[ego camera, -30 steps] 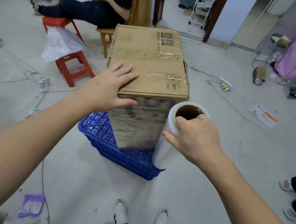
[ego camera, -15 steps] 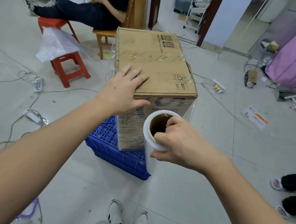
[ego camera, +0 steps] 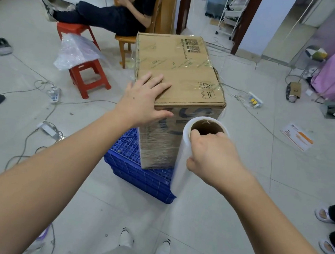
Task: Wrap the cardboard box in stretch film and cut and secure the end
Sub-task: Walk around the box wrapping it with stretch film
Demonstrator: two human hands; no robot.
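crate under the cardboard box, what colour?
Blue: a perforated plastic crate beneath the cardboard box, clearest in the head view.

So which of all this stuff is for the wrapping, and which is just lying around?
For the wrapping:
cardboard box
film roll
blue crate under the box
left hand, flat on the box
right hand, gripping the roll

Just lying around:
red stool
bubble wrap
power strip
leaflet
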